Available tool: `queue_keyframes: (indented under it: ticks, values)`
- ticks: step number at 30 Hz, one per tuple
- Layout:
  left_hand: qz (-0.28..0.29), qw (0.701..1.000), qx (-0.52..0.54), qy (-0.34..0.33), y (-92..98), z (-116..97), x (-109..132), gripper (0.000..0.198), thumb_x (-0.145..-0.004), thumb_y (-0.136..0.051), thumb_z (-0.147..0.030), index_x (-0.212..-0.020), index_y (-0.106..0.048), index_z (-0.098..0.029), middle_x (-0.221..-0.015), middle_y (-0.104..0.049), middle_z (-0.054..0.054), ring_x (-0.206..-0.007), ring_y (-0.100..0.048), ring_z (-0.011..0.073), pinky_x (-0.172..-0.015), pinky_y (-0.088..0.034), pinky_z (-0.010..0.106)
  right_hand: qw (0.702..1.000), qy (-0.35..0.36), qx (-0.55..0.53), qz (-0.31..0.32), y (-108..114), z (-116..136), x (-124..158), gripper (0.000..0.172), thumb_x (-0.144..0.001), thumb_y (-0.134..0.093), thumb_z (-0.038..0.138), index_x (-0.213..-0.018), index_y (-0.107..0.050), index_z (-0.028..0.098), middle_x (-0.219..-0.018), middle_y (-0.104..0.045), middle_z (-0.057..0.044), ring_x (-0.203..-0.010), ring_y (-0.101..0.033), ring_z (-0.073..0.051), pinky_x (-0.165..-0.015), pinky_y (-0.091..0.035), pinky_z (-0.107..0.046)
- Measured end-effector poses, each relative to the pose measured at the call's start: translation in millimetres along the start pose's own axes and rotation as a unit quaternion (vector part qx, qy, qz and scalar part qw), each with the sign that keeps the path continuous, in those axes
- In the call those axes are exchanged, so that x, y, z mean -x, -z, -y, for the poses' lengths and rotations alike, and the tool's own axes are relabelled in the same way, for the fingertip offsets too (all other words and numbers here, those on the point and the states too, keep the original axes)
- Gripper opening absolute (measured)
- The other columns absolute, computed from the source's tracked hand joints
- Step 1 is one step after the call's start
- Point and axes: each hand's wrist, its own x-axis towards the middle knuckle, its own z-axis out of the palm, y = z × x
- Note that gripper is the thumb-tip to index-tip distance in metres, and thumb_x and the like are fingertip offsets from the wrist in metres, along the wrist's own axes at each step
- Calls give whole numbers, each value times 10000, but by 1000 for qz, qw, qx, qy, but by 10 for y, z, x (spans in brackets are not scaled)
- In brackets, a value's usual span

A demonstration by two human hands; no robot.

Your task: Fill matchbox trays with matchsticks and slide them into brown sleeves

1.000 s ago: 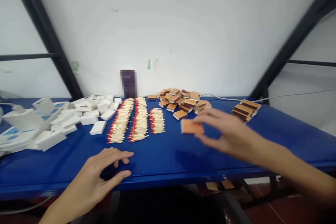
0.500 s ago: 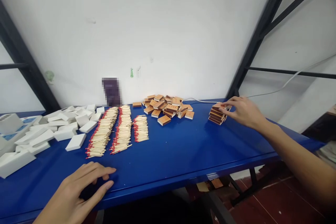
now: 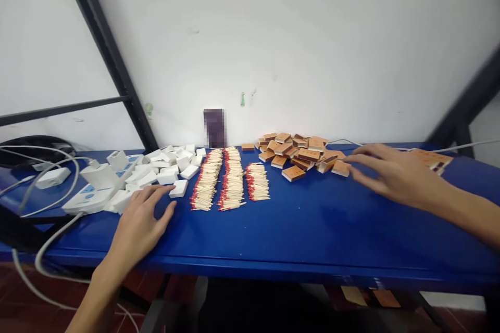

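My left hand (image 3: pixel 140 221) reaches over the table with thumb and fingers apart. Its fingertips are at a small white box (image 3: pixel 179 188) at the near edge of a heap of white boxes (image 3: pixel 171 158); whether they touch it I cannot tell. My right hand (image 3: pixel 390 171) is also open, its fingertips beside an orange-brown matchbox (image 3: pixel 341 168) at the right end of a matchbox pile (image 3: pixel 308 155). Between the hands lie rows of red-tipped matches (image 3: pixel 233 179). Behind my right wrist stands a stack of matchboxes (image 3: pixel 433 157), partly hidden.
The blue table (image 3: pixel 312 234) runs along a white wall. On the left are a white power strip (image 3: pixel 94 197) with plugs and looping white cables (image 3: pixel 45 255). A dark blurred object (image 3: pixel 214 129) leans on the wall. Black frame posts (image 3: pixel 113 57) rise at both sides.
The view has swung left. My left hand has moved forward from the table's front edge to the white boxes. My right hand has left the matchbox stack and come over to the pile.
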Motion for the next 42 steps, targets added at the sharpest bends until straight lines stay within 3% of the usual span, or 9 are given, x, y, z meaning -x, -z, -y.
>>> queue_keyframes:
  ticks: [3, 6, 9, 14, 20, 25, 29, 34, 42]
  values:
    - [18, 999, -32, 3, -6, 275, -36, 387, -950, -453, -408, -1260, -594, -224, -1252, -610, 100, -1155, -555, 318, -1025, -417, 482, 993, 62, -66, 75, -235, 350, -237, 355, -953, -415, 303, -1167, -672, 183, -1153, -672, -151, -1049, -641, -298, -901, -516, -480]
    - [58, 998, -6, -33, -23, 330, -66, 381, -969, -430, -391, -1268, -593, -220, -1308, -598, 91, -1223, -520, 297, -1057, -396, 467, 987, 52, -104, 110, -440, 559, -349, 429, -943, -436, 313, -1336, -574, 212, -1316, -626, -136, -1198, -593, -315, -945, -518, -514]
    - [99, 993, 14, -57, -42, 229, -91, 424, -986, -400, -403, -1336, -557, -223, -1384, -569, 80, -1277, -483, 289, -1072, -383, 478, 982, 28, -122, 141, -507, 642, -369, 469, -944, -430, 310, -1388, -528, 199, -1365, -599, -146, -1242, -572, -320, -968, -515, -515]
    - [121, 992, -17, -32, 7, 44, -19, 453, -995, -372, -434, -1335, -558, -200, -1347, -606, 97, -1264, -513, 308, -1065, -387, 485, 980, 21, -128, 151, -383, 720, -298, 408, -960, -420, 311, -1308, -589, 181, -1232, -664, -146, -1108, -644, -304, -916, -538, -492]
    - [113, 992, -32, 42, 81, -35, 118, 342, -957, -438, -431, -1105, -644, -203, -1187, -636, 88, -978, -661, 272, -828, -502, 374, 990, 105, -89, 38, -352, 900, -279, 307, -979, -442, 259, -1185, -644, 154, -1223, -638, -165, -1107, -618, -305, -894, -523, -475]
    - [79, 995, 52, 27, 194, -198, 152, 259, -921, -506, -361, -1082, -647, -216, -1132, -654, 50, -959, -658, 238, -803, -495, 326, 978, 167, -126, -10, -359, 1177, -417, 233, -968, -473, 202, -1106, -653, 145, -1077, -680, -141, -955, -652, -250, -803, -532, -392]
    - [78, 973, 213, -30, 256, -603, 214, 215, -948, -481, -282, -1075, -648, -236, -1016, -690, 6, -917, -649, 174, -792, -492, 261, 972, 164, -165, 27, -381, 1417, -594, 196, -956, -522, 225, -1084, -661, 171, -961, -692, -96, -864, -653, -231, -730, -515, -356]
    - [80, 950, 297, -55, 67, -1042, 201, 204, -982, -472, -276, -972, -667, -214, -896, -716, -9, -777, -649, 136, -725, -476, 238, 965, 139, -187, 119, -482, 1668, -827, 157, -944, -580, 283, -1008, -668, 170, -932, -680, -81, -832, -649, -217, -699, -492, -321]
    - [89, 965, 245, -8, -69, -968, 167, 291, -1022, -405, -318, -937, -651, -188, -926, -697, 34, -865, -642, 181, -792, -466, 303, 962, 93, -207, 153, -592, 1779, -888, 136, -962, -525, 237, -946, -646, 177, -916, -674, -76, -838, -639, -213, -714, -459, -309]
